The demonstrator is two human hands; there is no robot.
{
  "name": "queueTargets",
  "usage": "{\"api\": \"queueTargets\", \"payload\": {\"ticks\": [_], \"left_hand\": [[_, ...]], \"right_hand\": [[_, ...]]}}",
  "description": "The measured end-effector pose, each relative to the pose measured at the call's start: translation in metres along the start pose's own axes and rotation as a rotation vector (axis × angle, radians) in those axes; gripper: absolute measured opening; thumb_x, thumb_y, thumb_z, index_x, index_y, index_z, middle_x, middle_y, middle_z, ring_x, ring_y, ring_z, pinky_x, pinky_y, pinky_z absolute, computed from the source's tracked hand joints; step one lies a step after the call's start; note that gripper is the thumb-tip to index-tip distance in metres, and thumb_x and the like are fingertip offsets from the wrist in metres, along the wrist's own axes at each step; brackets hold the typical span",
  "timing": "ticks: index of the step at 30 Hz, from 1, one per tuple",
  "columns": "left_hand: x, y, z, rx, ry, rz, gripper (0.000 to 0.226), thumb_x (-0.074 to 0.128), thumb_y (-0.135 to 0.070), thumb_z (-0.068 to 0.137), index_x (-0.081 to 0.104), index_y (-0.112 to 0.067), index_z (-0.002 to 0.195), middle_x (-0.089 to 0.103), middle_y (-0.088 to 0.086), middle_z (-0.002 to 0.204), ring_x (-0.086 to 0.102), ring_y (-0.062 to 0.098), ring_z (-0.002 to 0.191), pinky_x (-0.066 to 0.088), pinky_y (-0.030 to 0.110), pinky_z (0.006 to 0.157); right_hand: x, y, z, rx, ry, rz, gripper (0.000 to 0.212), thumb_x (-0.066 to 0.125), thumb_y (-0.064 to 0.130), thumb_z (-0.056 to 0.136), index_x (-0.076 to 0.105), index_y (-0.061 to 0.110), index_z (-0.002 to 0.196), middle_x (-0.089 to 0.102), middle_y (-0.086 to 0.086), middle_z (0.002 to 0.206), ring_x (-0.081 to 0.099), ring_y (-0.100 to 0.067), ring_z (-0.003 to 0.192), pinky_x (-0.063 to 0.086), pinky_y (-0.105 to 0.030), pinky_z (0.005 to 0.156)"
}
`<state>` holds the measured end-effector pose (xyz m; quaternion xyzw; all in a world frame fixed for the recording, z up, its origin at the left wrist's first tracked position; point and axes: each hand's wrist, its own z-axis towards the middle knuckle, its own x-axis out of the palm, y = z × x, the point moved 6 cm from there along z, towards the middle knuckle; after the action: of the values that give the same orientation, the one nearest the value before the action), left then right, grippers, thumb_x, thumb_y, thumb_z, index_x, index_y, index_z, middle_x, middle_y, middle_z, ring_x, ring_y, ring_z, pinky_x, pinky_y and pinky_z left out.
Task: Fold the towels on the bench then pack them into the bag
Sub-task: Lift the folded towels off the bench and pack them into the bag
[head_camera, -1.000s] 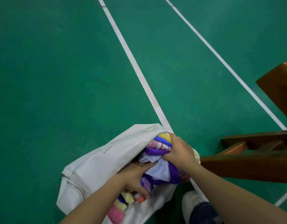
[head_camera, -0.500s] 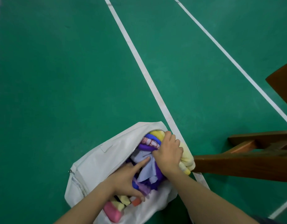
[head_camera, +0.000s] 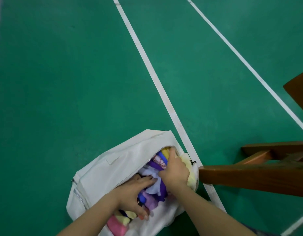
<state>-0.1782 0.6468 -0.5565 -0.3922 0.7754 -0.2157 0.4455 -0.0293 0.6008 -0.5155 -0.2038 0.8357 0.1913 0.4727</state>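
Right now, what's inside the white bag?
The white bag holds bunched towels: purple, yellow, pink, white. Left hand and right hand cover the middle; anything deeper is hidden.

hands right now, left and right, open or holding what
Left hand: open, fingers spread, pressing flat on the towels inside the white bag.
Right hand: closed, gripping the purple-and-white towel in the bag's opening.

1. Left hand (head_camera: 132,195): palm down, fingers (head_camera: 144,180) spread and extended forward, thumb angled toward the lower right; pressing flat, not gripping.
2. Right hand (head_camera: 175,172): knuckles up, fingers curled downward and closed in a grasp.
3. Both forearms: bare, entering from the lower edge and converging, hands just beside each other.
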Motion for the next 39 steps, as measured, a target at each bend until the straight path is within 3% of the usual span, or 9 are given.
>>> {"api": "queueTargets", "payload": {"ticks": [5,10,14,18,21,25,31,35,39], "left_hand": [[0.003,-0.008,-0.007,0.07,-0.025,0.151,0.106,0.071,-0.067,0.062,0.008,-0.047,0.144,0.021,-0.02,0.152,0.028,0.006,0.108,0.024,0.021,0.099],[0.0,-0.001,-0.015,0.069,-0.036,0.178,0.107,0.061,-0.081,0.053,0.021,-0.043,0.145,0.034,-0.017,0.146,0.025,0.003,0.13,0.004,0.032,0.109],[-0.011,-0.005,-0.019,0.097,-0.152,0.057,0.082,0.064,-0.071,0.059,0.047,-0.035,0.131,0.053,-0.015,0.123,0.044,0.006,0.117,0.022,0.028,0.107],[-0.04,-0.028,-0.028,0.2,-0.425,0.013,0.061,0.067,-0.071,0.065,0.058,-0.027,0.107,0.056,-0.012,0.101,0.051,0.007,0.093,0.039,0.022,0.083],[-0.065,-0.054,-0.016,0.299,-0.557,0.151,0.074,0.062,-0.076,0.066,0.055,-0.025,0.119,0.053,-0.01,0.124,0.044,0.007,0.12,0.029,0.029,0.106],[-0.075,-0.067,0.023,0.184,-0.287,0.349,0.096,0.064,-0.072,0.064,0.034,-0.021,0.14,0.036,-0.007,0.146,0.018,0.011,0.142,-0.002,0.042,0.117],[-0.075,-0.068,0.047,0.143,-0.205,0.541,0.089,0.06,-0.076,0.065,0.04,-0.028,0.137,0.042,-0.004,0.124,0.033,0.017,0.12,0.01,0.046,0.109],[-0.076,-0.063,0.044,0.121,-0.216,0.557,0.086,0.057,-0.079,0.064,0.051,-0.023,0.129,0.04,-0.002,0.118,0.033,0.018,0.115,0.013,0.042,0.108],[-0.076,-0.061,0.041,0.167,-0.258,0.534,0.091,0.045,-0.086,0.057,0.059,-0.016,0.114,0.044,-0.005,0.115,0.036,0.016,0.112,0.013,0.042,0.113]], "right_hand": [[-0.035,0.002,0.013,0.111,-0.225,0.188,0.049,0.068,0.029,0.076,0.035,0.016,0.111,0.06,-0.006,0.102,0.059,-0.025,0.088,0.044,-0.029,0.065],[0.0,0.033,0.002,-0.055,-0.024,0.279,0.064,0.069,0.049,0.066,0.043,0.018,0.117,0.058,-0.001,0.109,0.058,-0.023,0.1,0.05,-0.033,0.079],[0.01,0.024,-0.003,-0.183,0.141,0.461,0.07,0.05,0.065,0.064,0.044,0.027,0.123,0.057,0.002,0.116,0.055,-0.019,0.105,0.049,-0.041,0.09],[0.014,0.013,0.003,0.007,0.393,0.844,0.051,0.038,0.052,0.089,0.054,0.017,0.122,0.06,-0.009,0.114,0.053,-0.017,0.102,0.041,-0.035,0.094],[0.005,-0.001,0.014,0.124,0.476,1.109,0.054,0.023,0.036,0.098,0.056,-0.002,0.117,0.062,-0.024,0.114,0.056,-0.02,0.085,0.049,-0.024,0.075],[-0.005,-0.021,0.02,0.24,0.485,1.101,0.036,0.024,0.033,0.097,0.053,0.014,0.087,0.06,-0.008,0.081,0.049,-0.017,0.07,0.037,-0.028,0.061],[-0.01,-0.043,0.029,0.282,0.259,0.888,0.032,0.034,0.023,0.096,0.056,0.015,0.075,0.061,-0.009,0.091,0.056,-0.022,0.086,0.044,-0.034,0.083],[0.026,-0.053,0.036,0.28,0.365,0.984,0.031,0.045,0.046,0.07,0.054,0.016,0.071,0.061,-0.006,0.084,0.057,-0.018,0.079,0.046,-0.035,0.074],[0.017,-0.034,0.016,0.313,0.497,1.065,0.048,0.033,0.03,0.095,0.057,-0.002,0.123,0.057,-0.004,0.123,0.054,-0.025,0.119,0.042,-0.033,0.093]]}}
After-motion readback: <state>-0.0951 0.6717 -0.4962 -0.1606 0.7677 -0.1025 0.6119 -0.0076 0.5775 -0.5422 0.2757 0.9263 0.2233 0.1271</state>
